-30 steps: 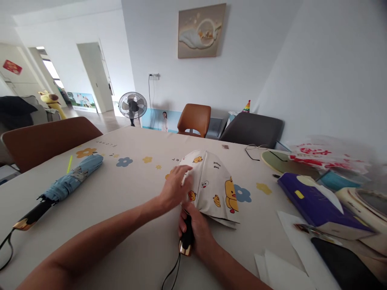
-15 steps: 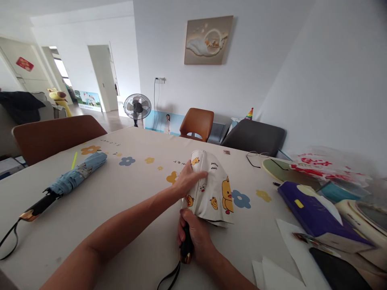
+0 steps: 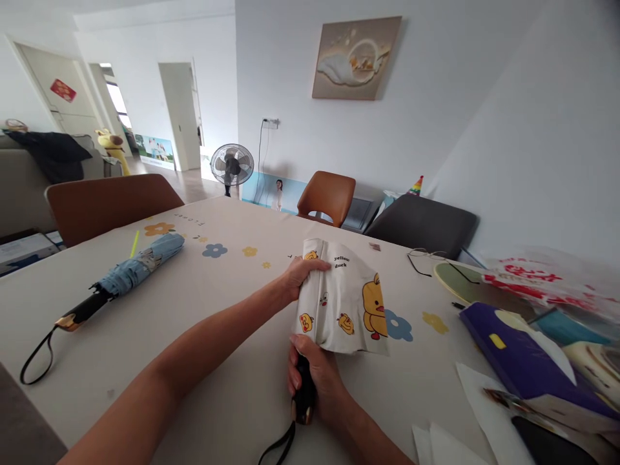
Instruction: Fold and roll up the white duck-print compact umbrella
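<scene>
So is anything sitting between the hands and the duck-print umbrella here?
Nothing visible does. The left hand grips the far edge of the duck-print umbrella canopy, and the right hand is closed round its black handle. The blue umbrella lies apart, off to the left on the table.

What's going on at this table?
A person has a duck umbrella lying collapsed on the table. The right hand grips its black handle, and the left hand pinches the loose canopy along its left edge, near the top. The canopy is not yet wrapped tight. A blue umbrella, rolled up, lies untouched off to the left. A purple box sits among the clutter on the right.
</scene>
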A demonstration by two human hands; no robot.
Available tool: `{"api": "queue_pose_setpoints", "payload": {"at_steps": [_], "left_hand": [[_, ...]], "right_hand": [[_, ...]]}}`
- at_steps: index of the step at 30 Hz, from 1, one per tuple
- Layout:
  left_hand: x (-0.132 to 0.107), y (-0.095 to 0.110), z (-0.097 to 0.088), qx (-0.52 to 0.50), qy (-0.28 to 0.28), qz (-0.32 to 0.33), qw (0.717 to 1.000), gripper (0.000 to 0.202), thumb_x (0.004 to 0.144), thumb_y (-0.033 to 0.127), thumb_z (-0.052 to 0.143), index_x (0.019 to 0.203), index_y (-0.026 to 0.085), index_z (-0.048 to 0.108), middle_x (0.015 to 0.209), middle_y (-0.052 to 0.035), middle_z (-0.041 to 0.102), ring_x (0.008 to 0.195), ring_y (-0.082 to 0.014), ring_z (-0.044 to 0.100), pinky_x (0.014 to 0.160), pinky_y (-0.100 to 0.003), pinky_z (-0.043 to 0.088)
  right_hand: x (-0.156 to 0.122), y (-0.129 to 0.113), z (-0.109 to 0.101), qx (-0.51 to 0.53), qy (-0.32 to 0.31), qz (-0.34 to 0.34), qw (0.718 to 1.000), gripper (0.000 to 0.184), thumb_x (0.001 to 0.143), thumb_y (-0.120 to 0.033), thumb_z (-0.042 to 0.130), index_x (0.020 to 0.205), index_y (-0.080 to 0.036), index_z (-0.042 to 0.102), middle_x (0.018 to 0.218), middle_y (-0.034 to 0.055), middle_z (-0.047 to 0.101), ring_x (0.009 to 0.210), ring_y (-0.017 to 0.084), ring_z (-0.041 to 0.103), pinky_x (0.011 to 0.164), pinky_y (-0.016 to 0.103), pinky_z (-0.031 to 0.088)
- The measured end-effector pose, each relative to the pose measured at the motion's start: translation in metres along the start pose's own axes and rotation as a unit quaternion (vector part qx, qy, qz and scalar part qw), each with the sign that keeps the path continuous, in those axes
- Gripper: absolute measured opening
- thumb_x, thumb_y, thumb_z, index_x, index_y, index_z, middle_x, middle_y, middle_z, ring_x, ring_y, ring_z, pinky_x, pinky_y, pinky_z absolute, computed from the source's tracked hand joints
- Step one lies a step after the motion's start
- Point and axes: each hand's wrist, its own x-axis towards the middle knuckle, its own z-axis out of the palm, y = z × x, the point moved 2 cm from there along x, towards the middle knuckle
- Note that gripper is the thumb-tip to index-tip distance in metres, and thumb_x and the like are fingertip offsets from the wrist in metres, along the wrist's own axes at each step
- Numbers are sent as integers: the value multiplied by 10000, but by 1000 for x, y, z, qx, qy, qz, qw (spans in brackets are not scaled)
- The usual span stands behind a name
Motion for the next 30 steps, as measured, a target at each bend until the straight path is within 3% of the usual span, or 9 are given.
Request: {"api": "queue_pose_setpoints", "payload": {"at_steps": [3,7,9,14,17,20,23,28,30], "left_hand": [[0,0,2,-12,-16,-7,1000,308,615,160,648,911,87,603,796,-133,678,689,-237,648,672,-386,541],[-3,1,3,-36,-51,-35,997,318,637,167,634,944,94,600,809,-127,685,717,-235,654,700,-370,538],[-3,-2,3,-43,-57,-61,996,325,650,183,622,960,87,597,792,-128,687,719,-241,655,693,-372,539],[7,-8,-3,-18,-47,-82,995,356,647,287,656,946,102,596,807,-122,680,729,-231,651,715,-359,531],[26,-4,-18,118,40,-9,992,415,700,437,591,947,103,594,865,-144,668,783,-242,643,718,-354,522],[46,4,-37,250,169,77,950,461,718,387,574,1081,107,528,1050,-163,618,940,-243,602,778,-331,487],[55,10,-48,319,228,126,911,567,692,232,594,1221,139,412,1243,-156,502,1110,-239,498,907,-351,399],[47,3,-22,452,169,194,854,373,695,165,548,1068,193,556,1179,-69,560,1124,-224,469,988,-345,315],[43,-4,1,553,97,231,795,316,725,190,514,1034,187,582,1150,-62,580,1107,-215,481,979,-327,331]], "right_hand": [[-2,-3,0,5,8,-4,1000,296,747,-439,523,758,-149,581,389,-39,479,341,111,471,376,218,386],[-6,-10,2,74,26,-24,997,350,691,-367,631,972,-170,562,802,54,655,713,186,638,531,271,509],[-5,-10,2,85,10,-17,996,289,694,-356,620,911,-171,569,699,28,643,627,165,622,491,254,493],[-1,0,-2,63,-3,19,998,250,711,-391,548,611,-165,509,302,-81,370,262,56,313,320,176,307],[2,2,-3,76,-8,47,996,285,687,-426,559,581,-173,480,304,-82,365,271,55,320,321,172,301],[5,-1,-2,124,4,70,990,282,661,-418,605,601,-174,476,374,-90,393,293,39,321,337,172,335],[10,-6,-5,185,49,56,980,270,617,-363,675,653,-169,491,523,-84,473,325,14,312,361,175,382],[13,-5,-5,177,41,83,980,289,651,-402,661,629,-171,489,454,-80,421,325,38,348,374,187,396],[11,-5,-4,184,47,80,979,292,659,-406,658,622,-173,487,444,-82,408,323,40,336,374,191,395]]}}
